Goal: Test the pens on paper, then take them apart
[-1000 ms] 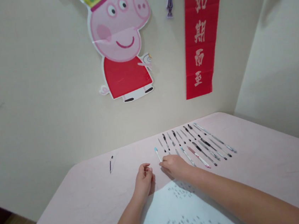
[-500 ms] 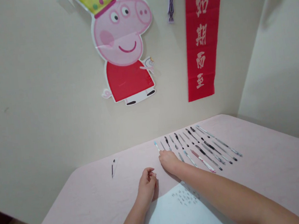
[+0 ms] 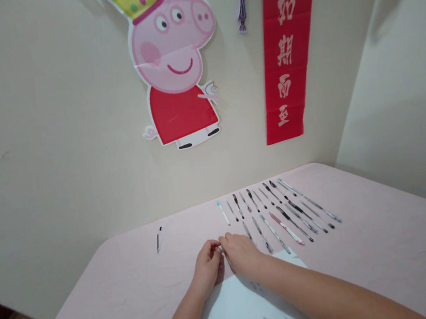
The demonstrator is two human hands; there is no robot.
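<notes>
My left hand and my right hand meet at the fingertips over the top edge of a white sheet of paper with handwriting. Both have curled fingers; whatever is between them, if anything, is hidden. Beyond my hands lies a white pen with a light blue end, on the pink tabletop. It is at the left end of the back row of pens. Nearest my right hand is the front row, with a clear pen, a light blue and white pen and a pink and white pen.
Several black and clear pens continue both rows to the right. On the left lies a short black pen-like piece with a small dark bit beside it. A cartoon pig cutout and a red banner hang on the wall behind.
My right hand has let go of the white pen with the light blue end and drawn back to meet my left hand. That pen now lies in the back row.
</notes>
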